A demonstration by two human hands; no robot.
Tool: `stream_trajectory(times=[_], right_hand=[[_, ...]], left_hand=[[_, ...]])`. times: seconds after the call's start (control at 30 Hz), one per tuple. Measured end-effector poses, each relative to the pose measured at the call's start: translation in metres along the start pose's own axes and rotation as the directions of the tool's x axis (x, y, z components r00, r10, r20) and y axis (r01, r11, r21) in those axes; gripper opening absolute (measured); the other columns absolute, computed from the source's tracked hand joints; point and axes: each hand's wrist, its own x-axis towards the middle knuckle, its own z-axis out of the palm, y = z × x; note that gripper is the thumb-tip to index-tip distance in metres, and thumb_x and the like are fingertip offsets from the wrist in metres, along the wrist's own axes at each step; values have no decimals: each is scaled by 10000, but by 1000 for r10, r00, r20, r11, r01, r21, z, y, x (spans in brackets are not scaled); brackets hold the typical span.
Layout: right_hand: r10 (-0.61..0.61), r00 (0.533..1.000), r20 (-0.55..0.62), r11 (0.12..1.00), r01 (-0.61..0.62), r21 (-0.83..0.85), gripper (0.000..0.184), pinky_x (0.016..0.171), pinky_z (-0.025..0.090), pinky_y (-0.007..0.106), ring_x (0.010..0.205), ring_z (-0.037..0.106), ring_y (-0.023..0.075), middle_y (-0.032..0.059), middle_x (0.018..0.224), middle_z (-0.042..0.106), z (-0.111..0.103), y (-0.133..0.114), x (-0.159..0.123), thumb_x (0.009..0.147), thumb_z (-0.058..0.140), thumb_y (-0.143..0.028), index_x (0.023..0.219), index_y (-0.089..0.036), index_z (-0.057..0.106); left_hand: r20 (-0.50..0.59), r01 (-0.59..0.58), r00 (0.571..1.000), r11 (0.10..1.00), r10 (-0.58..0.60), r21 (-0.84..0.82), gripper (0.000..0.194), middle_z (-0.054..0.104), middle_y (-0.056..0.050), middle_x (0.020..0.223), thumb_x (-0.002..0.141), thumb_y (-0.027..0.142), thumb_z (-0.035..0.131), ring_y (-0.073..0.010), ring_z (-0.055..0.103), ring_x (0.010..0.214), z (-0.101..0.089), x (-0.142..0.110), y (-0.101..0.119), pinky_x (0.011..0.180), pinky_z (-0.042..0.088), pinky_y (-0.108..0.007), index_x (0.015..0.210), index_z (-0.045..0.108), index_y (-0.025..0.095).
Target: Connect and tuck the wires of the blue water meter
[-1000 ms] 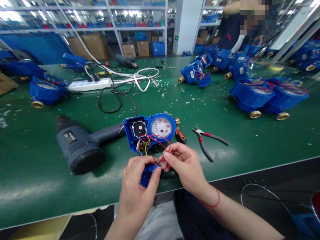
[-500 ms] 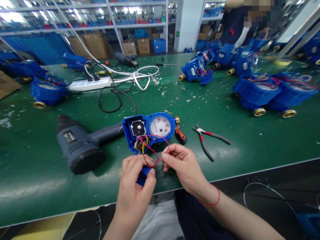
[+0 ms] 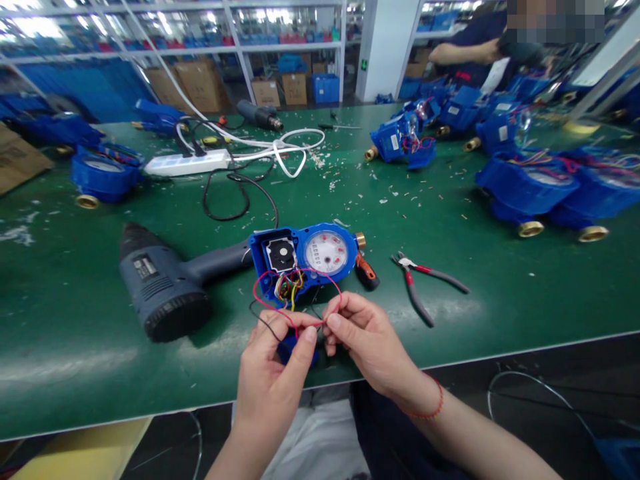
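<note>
A blue water meter (image 3: 326, 252) lies on the green bench in front of me, its side box uncovered with a black round part and coloured wires inside. A red wire (image 3: 259, 280) loops out of the box to my fingers. My left hand (image 3: 275, 373) pinches it between thumb and forefinger, and a black wire passes by those fingers. My right hand (image 3: 367, 337) pinches the red wire close by, its fingertips almost meeting the left ones. A blue piece (image 3: 300, 352) sits below, partly hidden by my left hand.
A heat gun (image 3: 167, 287) lies left of the meter. Cutting pliers (image 3: 413, 280) and an orange-black handle (image 3: 367, 272) are to the right. Behind are a white power strip (image 3: 193, 162), cables and more blue meters (image 3: 530, 183). A person (image 3: 475, 53) stands across the bench.
My hands have come closer together on the red wire, which now bows out wider to the left. The view has shifted slightly, and the person's forearm now shows across the bench.
</note>
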Motion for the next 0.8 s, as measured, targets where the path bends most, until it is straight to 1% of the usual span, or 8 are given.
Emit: stream_trajectory(times=[0.1, 0.23, 0.33, 0.4, 0.47, 0.6, 0.7, 0.8], right_hand=[[-29, 999, 20, 1000, 30, -10, 187, 571, 484, 143, 597, 558, 47, -34, 716, 599, 1, 0, 0, 848, 733, -337, 827, -181, 632], [-64, 996, 57, 995, 68, -75, 117, 609, 508, 143, 668, 573, 57, -13, 785, 633, 1, -4, 0, 826, 748, -236, 930, -195, 712], [-95, 993, 72, 987, 103, -122, 58, 598, 514, 145, 663, 574, 59, 2, 807, 652, 1, -8, 1, 816, 744, -192, 873, -187, 735], [-120, 990, 72, 981, 129, -144, 17, 583, 515, 150, 646, 566, 58, 4, 820, 651, 1, -10, 2, 818, 738, -196, 832, -188, 731], [-129, 988, 80, 976, 141, -166, 38, 569, 514, 155, 641, 560, 60, 7, 841, 643, 0, -12, 4, 827, 730, -211, 862, -198, 736], [-102, 986, 128, 969, 128, -213, 61, 547, 520, 164, 650, 570, 71, 9, 846, 604, 2, -14, 4, 835, 723, -250, 841, -190, 719], [-100, 986, 136, 956, 133, -260, 113, 581, 554, 205, 635, 595, 82, -1, 824, 596, 5, -15, 3, 862, 692, -283, 812, -185, 668], [-147, 983, 112, 915, 178, -361, 112, 626, 558, 227, 680, 616, 98, 2, 826, 598, 6, -15, 0, 888, 664, -279, 823, -189, 649]], left_hand=[[-33, 20, 999, 999, -22, -36, 77, 660, 27, 763, 847, 236, 643, -138, 601, 731, 1, 0, 1, 688, 452, -252, 785, 686, 251], [-37, 10, 999, 999, -12, -37, 72, 653, 21, 753, 817, 225, 667, -149, 611, 727, 2, -1, -1, 709, 463, -277, 747, 669, 240], [-34, -12, 999, 1000, 12, -4, 79, 660, 22, 745, 810, 224, 672, -162, 611, 727, 1, -2, -3, 716, 453, -304, 733, 671, 244], [-7, -29, 1000, 1000, 29, 10, 87, 674, 21, 750, 822, 227, 660, -173, 609, 740, -1, -2, -3, 727, 441, -324, 741, 682, 251], [29, -40, 999, 999, 39, 13, 108, 688, 14, 759, 838, 229, 642, -189, 610, 769, -2, -1, -3, 756, 435, -348, 747, 694, 256], [69, -34, 997, 999, 35, -8, 140, 706, 5, 775, 854, 215, 618, -206, 609, 806, -5, 1, -1, 797, 432, -377, 761, 712, 259], [109, -12, 994, 999, 16, -37, 177, 688, 6, 733, 870, 217, 594, -204, 602, 792, -7, 2, 0, 791, 428, -375, 735, 702, 253], [130, 6, 991, 999, 0, -46, 187, 664, 13, 715, 876, 226, 586, -194, 582, 762, -9, 3, 1, 768, 415, -364, 718, 683, 251]])
